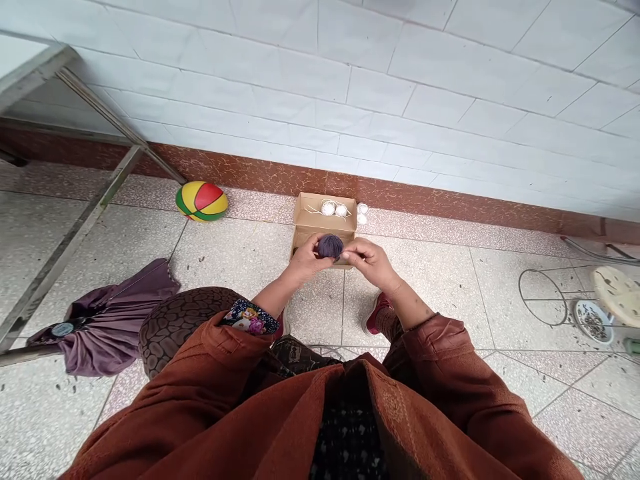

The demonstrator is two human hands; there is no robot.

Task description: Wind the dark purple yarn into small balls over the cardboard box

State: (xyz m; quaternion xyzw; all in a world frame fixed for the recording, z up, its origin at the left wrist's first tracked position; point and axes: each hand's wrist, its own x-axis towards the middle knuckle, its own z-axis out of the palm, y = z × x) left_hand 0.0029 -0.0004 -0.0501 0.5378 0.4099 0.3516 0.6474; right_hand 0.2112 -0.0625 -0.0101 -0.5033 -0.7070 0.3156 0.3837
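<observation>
A dark purple ball of yarn [330,247] is held in my left hand [306,259], whose fingers wrap around its left side and underside. At the ball's right edge, my right hand [369,261] is closed in a pinch on a bit of the dark yarn; the strand itself is too small to follow. Beneath and behind both hands, an open cardboard box [303,215] rests on the floor. White yarn balls [328,209] with loose strands lie in its rear part. More white balls [362,213] sit just outside the box's right side.
A tiled wall [350,113] rises behind the box. To the left are a colourful ball [202,201], a metal table frame [95,207] and a folded purple umbrella [115,320]. A stool [617,290] and a white bowl [593,322] stand at the right.
</observation>
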